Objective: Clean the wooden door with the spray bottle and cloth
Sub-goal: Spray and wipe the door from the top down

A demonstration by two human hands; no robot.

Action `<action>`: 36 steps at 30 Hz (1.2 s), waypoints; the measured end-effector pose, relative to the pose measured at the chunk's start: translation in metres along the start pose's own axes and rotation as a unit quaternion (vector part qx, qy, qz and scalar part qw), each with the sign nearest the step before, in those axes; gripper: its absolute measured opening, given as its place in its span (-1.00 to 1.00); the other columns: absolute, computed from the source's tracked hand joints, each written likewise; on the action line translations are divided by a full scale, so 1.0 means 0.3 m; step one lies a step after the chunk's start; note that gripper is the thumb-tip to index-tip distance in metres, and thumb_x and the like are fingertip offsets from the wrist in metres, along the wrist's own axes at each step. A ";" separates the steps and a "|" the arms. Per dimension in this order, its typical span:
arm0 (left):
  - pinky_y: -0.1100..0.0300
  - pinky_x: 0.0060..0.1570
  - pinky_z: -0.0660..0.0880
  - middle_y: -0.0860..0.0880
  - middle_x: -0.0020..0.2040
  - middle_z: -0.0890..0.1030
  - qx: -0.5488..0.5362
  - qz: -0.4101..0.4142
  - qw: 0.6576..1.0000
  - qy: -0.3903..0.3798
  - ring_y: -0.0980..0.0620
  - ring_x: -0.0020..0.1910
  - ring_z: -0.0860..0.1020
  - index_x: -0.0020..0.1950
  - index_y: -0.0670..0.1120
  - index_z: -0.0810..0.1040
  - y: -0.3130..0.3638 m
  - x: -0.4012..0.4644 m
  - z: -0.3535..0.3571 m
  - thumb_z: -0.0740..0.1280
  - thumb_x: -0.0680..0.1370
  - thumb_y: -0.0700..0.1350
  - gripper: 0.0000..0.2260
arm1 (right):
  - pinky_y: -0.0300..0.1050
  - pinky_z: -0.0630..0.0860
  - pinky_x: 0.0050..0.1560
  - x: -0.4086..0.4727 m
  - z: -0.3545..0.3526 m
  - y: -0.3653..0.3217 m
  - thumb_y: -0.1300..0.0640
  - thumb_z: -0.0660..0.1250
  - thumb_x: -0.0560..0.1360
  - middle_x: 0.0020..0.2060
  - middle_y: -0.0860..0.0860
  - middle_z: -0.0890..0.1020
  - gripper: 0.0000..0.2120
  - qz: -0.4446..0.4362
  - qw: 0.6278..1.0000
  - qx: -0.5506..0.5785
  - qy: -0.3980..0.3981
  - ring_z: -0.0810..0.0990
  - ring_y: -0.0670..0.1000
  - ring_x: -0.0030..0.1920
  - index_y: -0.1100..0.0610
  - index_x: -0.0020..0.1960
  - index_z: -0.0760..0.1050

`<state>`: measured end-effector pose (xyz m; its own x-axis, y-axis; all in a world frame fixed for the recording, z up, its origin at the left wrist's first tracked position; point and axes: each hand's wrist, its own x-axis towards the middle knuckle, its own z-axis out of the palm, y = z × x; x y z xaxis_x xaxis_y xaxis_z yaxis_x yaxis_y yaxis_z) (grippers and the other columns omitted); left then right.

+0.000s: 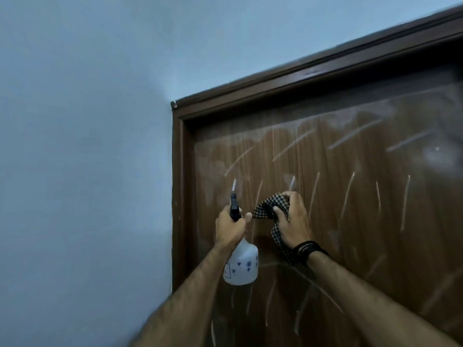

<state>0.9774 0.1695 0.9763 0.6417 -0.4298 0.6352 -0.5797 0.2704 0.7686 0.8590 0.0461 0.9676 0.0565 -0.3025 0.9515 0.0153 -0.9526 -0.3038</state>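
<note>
While your left hand (231, 227) gripped the neck of the bottle (241, 262), fingers curled round its dark trigger head, the nozzle pointed up at the door (338, 201). You held the bottle nearly upright, close to the door's left edge and just right of the frame (181, 196). Its white body was opaque, with small blue flower prints and a label on the side, so you could not tell how much liquid was in it. Your right hand (292, 221) clutched the cloth (269, 206), a black-and-white checked one, bunched up against the door, with one end trailing down past your wrist. A dark band (309, 250) sat on that wrist. Both hands were near each other, the thumb of the left almost touching the cloth. Pale streaks and a cloudy film covered the upper door, with thin lines running down from it and more streaks slanting across the brown wood grain. Left of the frame stood a plain blue wall (82, 171), which also ran above the door.
</note>
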 end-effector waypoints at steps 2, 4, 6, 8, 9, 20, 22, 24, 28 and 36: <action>0.18 -0.18 0.60 -0.07 -0.05 0.68 -0.008 0.003 1.000 0.001 -0.01 -0.12 0.67 0.00 -0.08 0.58 0.030 0.065 -0.031 0.50 0.50 -0.12 -0.85 | -0.16 0.34 -0.02 0.059 0.035 -0.027 0.28 0.36 0.54 0.12 0.00 0.49 -0.68 -0.004 1.000 0.000 0.028 0.45 -0.06 0.04 0.19 0.26 0.38; 0.34 -0.39 0.48 -0.05 -0.11 0.67 -0.020 0.003 1.000 -0.007 0.07 -0.24 0.63 0.04 -0.13 0.59 0.046 0.135 -0.064 0.48 0.52 -0.18 -0.86 | -0.10 0.40 -0.05 0.111 0.076 -0.048 0.26 0.37 0.54 0.11 -0.04 0.49 -0.67 -0.014 0.999 -0.019 0.045 0.46 -0.06 0.02 0.16 0.25 0.38; 0.33 -0.45 0.47 -0.07 -0.17 0.66 -0.035 0.007 0.999 -0.024 0.08 -0.34 0.61 0.03 -0.14 0.58 0.053 0.196 -0.099 0.46 0.54 -0.20 -0.88 | -0.11 0.40 -0.05 0.162 0.125 -0.067 0.24 0.38 0.54 0.10 -0.06 0.49 -0.69 -0.024 0.997 -0.042 0.054 0.46 -0.08 0.03 0.13 0.24 0.39; 0.27 -0.40 0.49 -0.08 -0.24 0.65 -0.042 0.014 0.998 -0.037 0.07 -0.38 0.60 -0.01 -0.14 0.58 0.056 0.256 -0.130 0.46 0.54 -0.19 -0.91 | -0.18 0.34 0.00 0.209 0.176 -0.091 0.26 0.37 0.53 0.10 -0.03 0.53 -0.69 -0.038 0.996 -0.047 0.071 0.47 -0.07 0.05 0.13 0.23 0.40; 0.23 -0.39 0.51 -0.08 -0.29 0.64 -0.042 0.017 0.998 -0.044 0.06 -0.39 0.60 -0.04 -0.14 0.59 0.053 0.287 -0.143 0.45 0.54 -0.18 -0.93 | -0.17 0.36 0.02 0.228 0.200 -0.104 0.27 0.37 0.53 0.11 -0.01 0.54 -0.69 -0.043 0.995 -0.045 0.082 0.48 -0.05 0.06 0.13 0.23 0.40; 0.09 -0.30 0.63 -0.08 -0.44 0.60 -0.053 0.022 0.991 -0.117 -0.01 -0.45 0.59 -0.19 -0.16 0.56 0.062 0.437 -0.205 0.45 0.53 -0.15 -0.85 | 0.02 0.42 0.07 0.346 0.315 -0.196 0.22 0.36 0.54 0.10 0.02 0.56 -0.67 -0.040 0.981 -0.159 0.108 0.47 0.07 0.07 0.07 0.26 0.40; 0.16 -0.37 0.57 -0.05 -0.44 0.61 -0.043 0.020 0.992 -0.115 0.01 -0.45 0.59 -0.18 -0.15 0.57 0.064 0.457 -0.210 0.42 0.55 -0.16 -0.87 | -0.05 0.37 0.02 0.383 0.336 -0.187 0.23 0.34 0.55 0.07 0.02 0.56 -0.70 -0.062 0.977 -0.183 0.089 0.43 0.02 0.00 0.05 0.24 0.39; 0.17 -0.40 0.58 -0.02 -0.44 0.60 -0.040 0.012 0.994 -0.101 0.03 -0.47 0.58 -0.17 -0.14 0.57 0.063 0.477 -0.213 0.41 0.56 -0.18 -0.88 | -0.09 0.34 -0.01 0.425 0.353 -0.175 0.23 0.32 0.55 0.05 0.03 0.56 -0.73 -0.092 0.971 -0.211 0.064 0.42 0.01 -0.02 0.05 0.22 0.40; 0.18 -0.37 0.55 -0.06 -0.41 0.60 -0.047 0.017 0.994 -0.098 0.01 -0.47 0.58 -0.14 -0.16 0.58 0.049 0.500 -0.207 0.46 0.53 -0.18 -0.89 | -0.04 0.39 0.02 0.488 0.388 -0.147 0.27 0.37 0.50 0.06 0.05 0.55 -0.74 -0.119 0.958 -0.254 0.057 0.45 0.08 0.03 0.07 0.15 0.47; 0.12 -0.28 0.56 -0.07 -0.32 0.61 -0.079 0.011 0.991 -0.104 0.00 -0.39 0.59 -0.10 -0.14 0.58 0.007 0.544 -0.233 0.46 0.52 -0.19 -0.92 | -0.07 0.48 -0.21 0.416 0.501 -0.024 0.29 0.56 0.32 -0.04 0.09 0.51 -0.59 -0.246 0.909 -0.333 0.043 0.43 0.06 -0.16 0.19 0.15 0.59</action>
<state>1.1161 0.1603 1.0869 0.5034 -0.5861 0.6349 -0.4959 0.4057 0.7678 1.0160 0.0200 1.0811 0.1274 0.1914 0.9732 -0.5921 -0.7725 0.2294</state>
